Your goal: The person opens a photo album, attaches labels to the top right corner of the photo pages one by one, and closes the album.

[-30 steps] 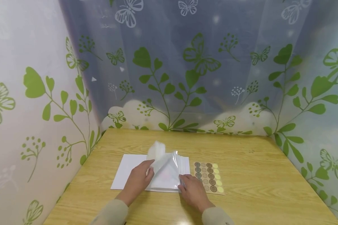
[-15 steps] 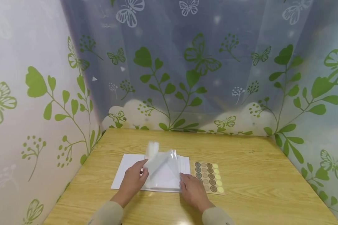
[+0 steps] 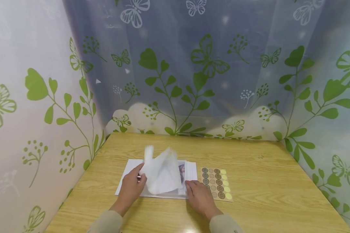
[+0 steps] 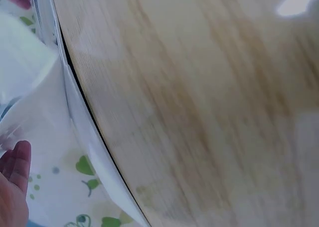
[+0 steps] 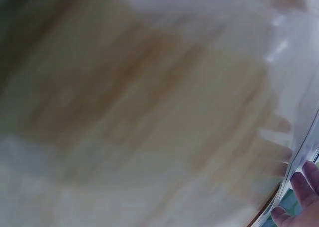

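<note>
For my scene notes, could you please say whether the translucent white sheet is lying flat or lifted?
The translucent white sheet is lifted and bent: the left hand holds one side, and its top peaks upward.

White sheet [image 3: 163,177], yellow wood-grained table [image 3: 280,184]

Soft light, white glare on the wooden tabletop [image 3: 268,181], blurry right wrist view.

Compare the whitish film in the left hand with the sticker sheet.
The whitish film looks plain; the sticker sheet carries round stickers, some brown, some yellow. The whitish film is lifted and bent; the sticker sheet lies flat on the table. Both look thin.
</note>
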`<state>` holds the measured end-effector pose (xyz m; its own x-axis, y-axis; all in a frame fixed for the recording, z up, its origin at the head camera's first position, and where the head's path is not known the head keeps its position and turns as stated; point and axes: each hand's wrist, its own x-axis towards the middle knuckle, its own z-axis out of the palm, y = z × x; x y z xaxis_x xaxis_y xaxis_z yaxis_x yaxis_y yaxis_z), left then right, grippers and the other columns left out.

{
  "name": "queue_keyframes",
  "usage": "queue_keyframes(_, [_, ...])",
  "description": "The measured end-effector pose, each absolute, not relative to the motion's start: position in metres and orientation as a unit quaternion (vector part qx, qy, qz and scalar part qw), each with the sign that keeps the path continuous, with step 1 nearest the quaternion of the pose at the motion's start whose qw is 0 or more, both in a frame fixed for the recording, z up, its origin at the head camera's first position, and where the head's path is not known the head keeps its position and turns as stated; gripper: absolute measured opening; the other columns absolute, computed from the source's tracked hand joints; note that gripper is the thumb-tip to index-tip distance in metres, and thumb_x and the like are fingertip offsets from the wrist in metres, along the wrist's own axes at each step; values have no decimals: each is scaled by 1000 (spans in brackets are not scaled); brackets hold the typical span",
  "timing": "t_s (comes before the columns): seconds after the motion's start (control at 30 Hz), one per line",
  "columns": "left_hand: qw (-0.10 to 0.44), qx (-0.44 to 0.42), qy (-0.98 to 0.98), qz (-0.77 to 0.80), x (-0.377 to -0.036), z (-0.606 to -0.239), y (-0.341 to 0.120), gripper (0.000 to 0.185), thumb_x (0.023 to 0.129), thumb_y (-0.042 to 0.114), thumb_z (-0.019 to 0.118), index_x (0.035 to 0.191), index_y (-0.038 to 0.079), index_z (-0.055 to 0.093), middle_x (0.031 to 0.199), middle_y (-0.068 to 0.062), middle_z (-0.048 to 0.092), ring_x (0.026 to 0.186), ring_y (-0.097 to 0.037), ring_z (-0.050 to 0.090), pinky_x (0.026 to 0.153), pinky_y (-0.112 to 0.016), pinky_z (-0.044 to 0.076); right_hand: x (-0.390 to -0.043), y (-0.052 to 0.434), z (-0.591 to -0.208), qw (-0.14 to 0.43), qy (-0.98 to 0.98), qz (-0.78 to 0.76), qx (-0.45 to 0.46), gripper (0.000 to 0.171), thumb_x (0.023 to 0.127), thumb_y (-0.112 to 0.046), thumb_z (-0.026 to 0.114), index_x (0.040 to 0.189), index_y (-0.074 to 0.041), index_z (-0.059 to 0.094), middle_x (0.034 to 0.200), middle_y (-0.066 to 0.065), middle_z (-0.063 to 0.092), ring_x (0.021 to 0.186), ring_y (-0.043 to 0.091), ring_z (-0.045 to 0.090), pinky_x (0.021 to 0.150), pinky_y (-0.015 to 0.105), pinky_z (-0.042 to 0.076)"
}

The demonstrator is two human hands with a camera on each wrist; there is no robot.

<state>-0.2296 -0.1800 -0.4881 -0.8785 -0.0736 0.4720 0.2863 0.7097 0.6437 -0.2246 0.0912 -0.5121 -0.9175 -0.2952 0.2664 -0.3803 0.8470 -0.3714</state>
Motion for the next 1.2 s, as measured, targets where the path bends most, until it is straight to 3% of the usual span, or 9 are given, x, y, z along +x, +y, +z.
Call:
queue_keyframes(0.13, [234, -42, -881, -409, -230, -489, -186, 44, 88, 3, 59, 131, -1, 61, 82, -5, 66, 75, -16, 68, 68, -31, 57, -225, 93, -512, 103, -954, 210, 188, 31, 100, -23, 56, 123, -6, 67, 122, 16, 65, 114, 37, 59, 97, 59, 44])
queue_keyframes(0.43, [179, 33, -861, -475, -224, -488, -197, 49, 89, 4, 58, 137, -1, 55, 108, -16, 68, 82, -17, 62, 65, -23, 51, -225, 93, -515, 87, -959, 187, 192, 34, 94, -25, 64, 123, -8, 66, 126, 18, 62, 116, 38, 58, 99, 63, 40])
queue_keyframes(0.6, [158, 54, -857, -488, -221, -488, -203, 51, 89, 4, 57, 139, -4, 51, 110, -19, 65, 74, -15, 56, 58, -23, 46, -223, 93, -514, 86, -963, 172, 186, 34, 94, -27, 64, 124, -10, 67, 127, 16, 62, 116, 37, 58, 98, 65, 40])
queue_keyframes(0.73, [134, 72, -848, -508, -222, -490, -207, 52, 91, 5, 56, 141, -5, 48, 113, -21, 63, 70, -14, 58, 59, -23, 48, -222, 92, -513, 83, -967, 159, 180, 34, 95, -29, 64, 124, -12, 66, 128, 15, 62, 117, 36, 58, 100, 67, 37])
queue_keyframes(1.0, [76, 96, -839, -530, -221, -492, -219, 52, 97, 8, 49, 143, -12, 39, 130, -36, 53, 88, -29, 67, 76, -37, 59, -222, 92, -514, 78, -971, 146, 175, 36, 96, -33, 62, 126, -14, 66, 130, 13, 61, 119, 35, 57, 104, 70, 31])
queue_keyframes(1.1, [58, 105, -835, -538, -221, -493, -224, 51, 101, 13, 44, 143, -15, 38, 135, -38, 48, 101, -38, 65, 86, -45, 57, -222, 93, -513, 73, -971, 146, 174, 36, 96, -33, 62, 127, -14, 65, 130, 13, 61, 120, 35, 57, 104, 71, 29])
queue_keyframes(1.2, [44, 123, -829, -543, -221, -495, -229, 56, 107, 30, 36, 141, -15, 41, 132, -35, 52, 110, -41, 59, 97, -52, 49, -222, 93, -512, 70, -971, 146, 174, 37, 96, -32, 62, 127, -15, 65, 131, 13, 61, 120, 35, 56, 105, 72, 28])
